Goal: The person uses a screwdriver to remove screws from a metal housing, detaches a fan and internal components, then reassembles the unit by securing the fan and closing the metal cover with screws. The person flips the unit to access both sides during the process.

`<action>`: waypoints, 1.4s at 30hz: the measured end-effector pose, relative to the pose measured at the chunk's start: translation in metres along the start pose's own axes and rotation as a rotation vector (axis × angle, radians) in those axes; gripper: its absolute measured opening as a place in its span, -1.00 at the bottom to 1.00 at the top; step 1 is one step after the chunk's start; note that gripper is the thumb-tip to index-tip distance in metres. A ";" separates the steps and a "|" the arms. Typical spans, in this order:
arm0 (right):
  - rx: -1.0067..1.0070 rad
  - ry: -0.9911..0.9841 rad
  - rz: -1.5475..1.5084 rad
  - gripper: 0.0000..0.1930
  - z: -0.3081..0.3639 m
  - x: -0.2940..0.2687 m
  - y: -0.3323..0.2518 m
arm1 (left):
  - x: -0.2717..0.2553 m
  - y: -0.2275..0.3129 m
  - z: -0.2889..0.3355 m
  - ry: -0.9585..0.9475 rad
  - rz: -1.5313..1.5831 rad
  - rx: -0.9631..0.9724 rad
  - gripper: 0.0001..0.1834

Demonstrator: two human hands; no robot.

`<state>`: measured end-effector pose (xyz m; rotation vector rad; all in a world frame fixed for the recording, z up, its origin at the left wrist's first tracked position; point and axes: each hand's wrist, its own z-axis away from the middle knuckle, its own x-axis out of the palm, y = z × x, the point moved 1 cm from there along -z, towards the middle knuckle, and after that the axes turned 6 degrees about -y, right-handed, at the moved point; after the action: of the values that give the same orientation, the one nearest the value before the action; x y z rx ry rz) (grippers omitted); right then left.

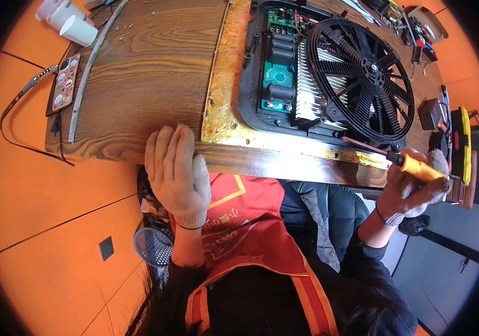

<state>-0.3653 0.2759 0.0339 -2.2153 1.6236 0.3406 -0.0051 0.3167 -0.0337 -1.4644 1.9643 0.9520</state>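
Note:
Both my hands wear pale work gloves. My left hand point(177, 171) rests at the table's front edge, fingers stretched out flat and nothing in them. In my right hand point(410, 187) is a screwdriver point(419, 168) with an orange-yellow handle, its long shaft pointing left. The shaft's tip reaches the near edge of an opened black appliance base point(248, 115). Inside that base are a green circuit board point(278, 73) with dark cylindrical parts and a silver finned heat sink point(309, 84). A large black fan point(371, 67) lies tilted over the heat sink.
The base sits on a worn yellowish metal plate point(222, 120) on the wooden table point(155, 67). At left are a phone point(66, 83), a cable and white cups point(78, 31). Tools crowd the far right, near a yellow-black case point(462, 145). A mesh basket point(154, 246) stands below.

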 end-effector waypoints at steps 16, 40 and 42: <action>-0.105 -0.046 0.069 -0.37 -0.004 0.008 -0.016 | 0.002 0.000 0.005 0.000 0.052 0.037 -0.59; 0.792 -0.059 -0.964 -0.76 -0.070 0.088 0.101 | 0.021 0.006 -0.017 0.337 0.742 -0.697 -0.50; 0.800 -0.098 -1.133 -0.80 -0.071 0.096 0.103 | 0.023 0.001 -0.015 0.281 0.665 -0.640 -0.53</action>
<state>-0.4358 0.1349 0.0436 -1.9910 0.1638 -0.4340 -0.0124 0.2911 -0.0416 -1.2950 2.5757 1.8849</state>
